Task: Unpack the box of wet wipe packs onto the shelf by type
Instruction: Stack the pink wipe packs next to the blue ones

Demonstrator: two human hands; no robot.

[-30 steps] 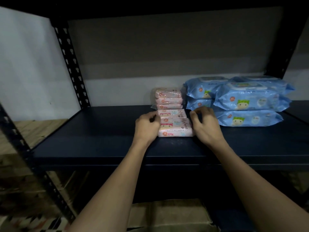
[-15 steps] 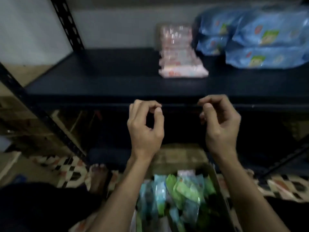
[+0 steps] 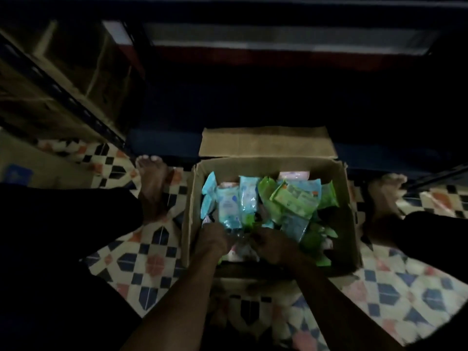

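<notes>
Here, viewed from above, I stand over the open cardboard box (image 3: pixel 268 148) on the patterned floor (image 3: pixel 141 264), between my bare feet. Left: the shelf frame (image 3: pixel 63 89) runs diagonally past my left foot (image 3: pixel 152 183); its boards are dark, and I cannot tell what lies on them. Centre left: my left hand (image 3: pixel 214 240) reaches into the near left part of the box, fingers buried among the packs; whether they grip one I cannot tell in this dim, blurred view. Just right of it, my right hand (image 3: pixel 272 245) is likewise down among the packs, almost touching the left, its hold equally unclear. Inside the box, light blue packs (image 3: pixel 234 206) stand toward the left, green packs (image 3: pixel 295 198) crowd the middle and right, and a pink pack (image 3: pixel 293 175) shows at the far wall. Right: my right foot (image 3: pixel 385 196) rests beside the box. Judged by this load, the box is far from emptied: blue, green and pink packs remain to be lifted out and sorted onto the shelf.
</notes>
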